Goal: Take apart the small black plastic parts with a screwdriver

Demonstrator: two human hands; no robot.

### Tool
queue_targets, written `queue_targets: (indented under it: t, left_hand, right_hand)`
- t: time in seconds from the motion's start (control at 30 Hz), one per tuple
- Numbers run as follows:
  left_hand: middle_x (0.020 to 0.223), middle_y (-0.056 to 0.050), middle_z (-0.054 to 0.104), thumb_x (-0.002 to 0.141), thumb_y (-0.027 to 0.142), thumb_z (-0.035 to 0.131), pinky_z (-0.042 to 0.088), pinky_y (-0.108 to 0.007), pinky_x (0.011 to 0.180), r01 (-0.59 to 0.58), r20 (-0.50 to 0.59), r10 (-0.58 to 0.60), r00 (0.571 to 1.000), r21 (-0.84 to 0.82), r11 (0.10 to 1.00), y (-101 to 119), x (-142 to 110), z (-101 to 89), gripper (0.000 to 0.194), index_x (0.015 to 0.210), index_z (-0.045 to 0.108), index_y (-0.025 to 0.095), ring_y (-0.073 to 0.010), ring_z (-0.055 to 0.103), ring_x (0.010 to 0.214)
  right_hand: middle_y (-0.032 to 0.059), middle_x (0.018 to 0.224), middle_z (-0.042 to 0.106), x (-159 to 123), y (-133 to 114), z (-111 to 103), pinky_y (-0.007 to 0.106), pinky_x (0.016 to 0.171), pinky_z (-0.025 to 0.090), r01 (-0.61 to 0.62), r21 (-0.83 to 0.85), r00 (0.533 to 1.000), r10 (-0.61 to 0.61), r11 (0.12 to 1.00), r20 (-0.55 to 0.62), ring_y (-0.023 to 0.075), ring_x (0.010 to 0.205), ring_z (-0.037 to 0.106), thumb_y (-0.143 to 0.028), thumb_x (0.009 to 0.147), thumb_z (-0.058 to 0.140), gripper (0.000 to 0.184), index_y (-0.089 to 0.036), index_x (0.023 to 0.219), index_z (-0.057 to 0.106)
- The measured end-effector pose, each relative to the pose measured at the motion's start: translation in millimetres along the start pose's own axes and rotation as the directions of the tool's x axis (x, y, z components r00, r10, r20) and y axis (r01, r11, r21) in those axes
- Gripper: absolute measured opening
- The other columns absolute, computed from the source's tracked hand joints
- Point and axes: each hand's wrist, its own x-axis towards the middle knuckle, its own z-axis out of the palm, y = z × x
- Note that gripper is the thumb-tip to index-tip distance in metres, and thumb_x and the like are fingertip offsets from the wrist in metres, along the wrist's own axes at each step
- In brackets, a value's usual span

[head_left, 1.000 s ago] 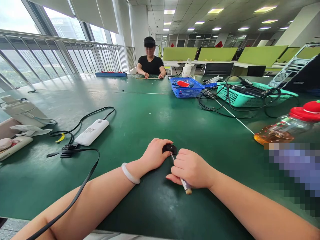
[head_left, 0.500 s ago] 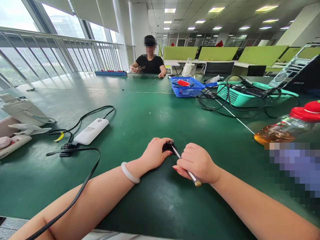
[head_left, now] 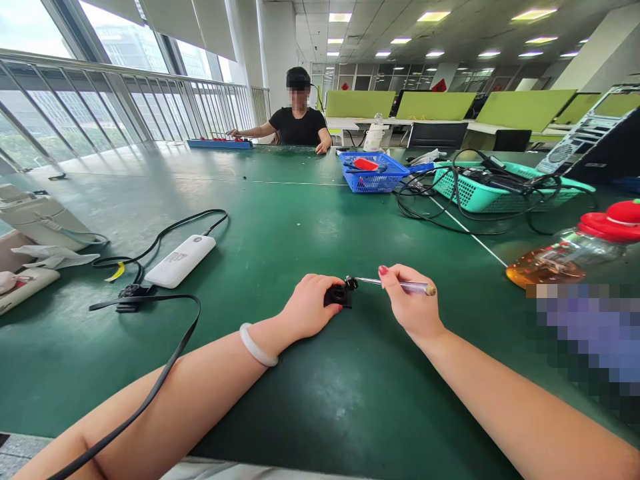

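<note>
My left hand (head_left: 311,307), with a white bangle at the wrist, is closed around a small black device (head_left: 339,295) resting on the green table. The exact kind of device cannot be made out. Its upper right corner bears a small dark, shiny piece (head_left: 351,283). My right hand (head_left: 413,303) pinches a slim screwdriver (head_left: 413,287) with a thin metal shaft and a pale, see-through handle ending in a yellowish butt. The screwdriver lies nearly level, its tip pointing left and meeting the shiny piece, or very close to it.
Left on the table (head_left: 260,233) lie a white power bank (head_left: 181,261) and a black cable (head_left: 167,230); a strap crosses my left forearm. A blue basket (head_left: 374,180), a green basket (head_left: 493,197) and a red-lidded jar (head_left: 555,260) stand right. Opposite sits a person (head_left: 300,123).
My right hand has turned and shifted slightly right, swinging the screwdriver from a steep slant to nearly level. The left hand stays on the device. The person opposite has reached toward the blue tray.
</note>
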Motion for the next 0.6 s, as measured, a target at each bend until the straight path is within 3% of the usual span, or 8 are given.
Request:
queue_targets:
  t: [0.13, 0.33, 0.43, 0.6]
  left_hand:
    - [0.121, -0.007, 0.069, 0.08, 0.018, 0.07, 0.044, -0.044, 0.108, -0.001, -0.001, 0.001, 1.0, 0.016, 1.0, 1.0, -0.3, -0.5, 0.041, 0.121, 0.063, 0.022, -0.0277, 0.055, 0.122]
    - [0.119, -0.007, 0.069, 0.081, 0.019, 0.07, 0.046, -0.045, 0.106, -0.007, 0.001, 0.007, 1.0, 0.019, 1.0, 1.8, -0.6, -1.9, 0.04, 0.12, 0.064, 0.022, -0.0276, 0.056, 0.12]
    - [0.119, -0.007, 0.069, 0.081, 0.019, 0.07, 0.046, -0.045, 0.106, 0.0, 0.005, 0.0, 1.0, 0.021, 1.0, 2.1, -0.5, -1.6, 0.038, 0.119, 0.064, 0.022, -0.0277, 0.056, 0.12]
    - [0.117, -0.007, 0.069, 0.081, 0.021, 0.071, 0.045, -0.045, 0.105, -0.021, -0.005, 0.021, 1.0, 0.041, 0.999, 1.4, -1.3, 0.6, 0.036, 0.117, 0.064, 0.021, -0.0279, 0.054, 0.119]
  right_hand:
    - [-0.0043, 0.05, 0.035, 0.3, 4.6, 2.3, 0.027, 0.048, 0.027, -0.146, 0.118, 0.989, 0.15, 0.982, -0.021, 0.01, 0.049, 0.033, -0.062, 0.089, 0.052, 0.053, -0.02, 0.057, 0.047]
    - [-0.0036, 0.051, 0.036, 0.4, 10.5, 7.1, 0.027, 0.05, 0.029, -0.222, 0.109, 0.968, 0.206, 0.969, 0.142, 0.0112, 0.05, 0.036, -0.069, 0.088, 0.047, 0.057, -0.021, 0.057, 0.047]
    - [-0.0042, 0.051, 0.033, 0.3, 5.0, 6.9, 0.027, 0.049, 0.027, -0.182, 0.02, 0.96, 0.173, 0.983, 0.221, 0.0107, 0.049, 0.033, -0.069, 0.089, 0.044, 0.057, -0.021, 0.058, 0.047]
    - [-0.0041, 0.051, 0.036, -4.9, -9.4, 4.0, 0.026, 0.048, 0.026, -0.014, -0.084, 0.946, 0.041, 0.996, 0.322, 0.0099, 0.049, 0.032, -0.056, 0.093, 0.045, 0.05, -0.02, 0.058, 0.046]
